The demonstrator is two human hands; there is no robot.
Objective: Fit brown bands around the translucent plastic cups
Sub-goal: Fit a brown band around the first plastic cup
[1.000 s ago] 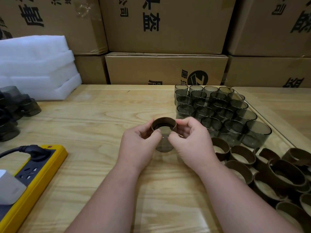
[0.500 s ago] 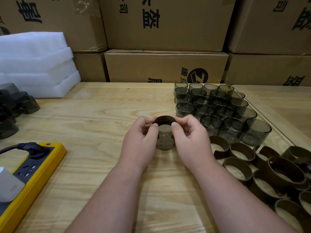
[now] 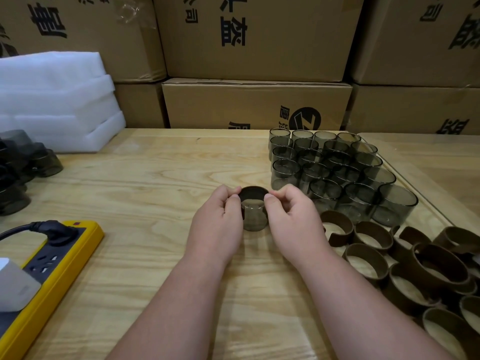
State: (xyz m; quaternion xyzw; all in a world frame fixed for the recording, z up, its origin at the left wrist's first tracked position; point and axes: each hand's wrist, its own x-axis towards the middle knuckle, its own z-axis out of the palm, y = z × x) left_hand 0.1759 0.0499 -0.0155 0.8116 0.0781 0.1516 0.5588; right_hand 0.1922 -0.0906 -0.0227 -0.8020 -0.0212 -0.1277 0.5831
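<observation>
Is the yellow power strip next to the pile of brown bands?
No, the yellow power strip lies at the table's left edge; the brown bands are piled far right.

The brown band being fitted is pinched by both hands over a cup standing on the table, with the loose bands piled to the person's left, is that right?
Not quite: the head view shows the loose bands piled to the person's right. Both hands, left and right, do pinch the brown band over the cup.

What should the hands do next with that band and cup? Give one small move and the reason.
Probably push the brown band further down. It sits only around the top of the cup, whose lower wall shows bare, while the left hand and right hand pinch its rim from either side.
</observation>
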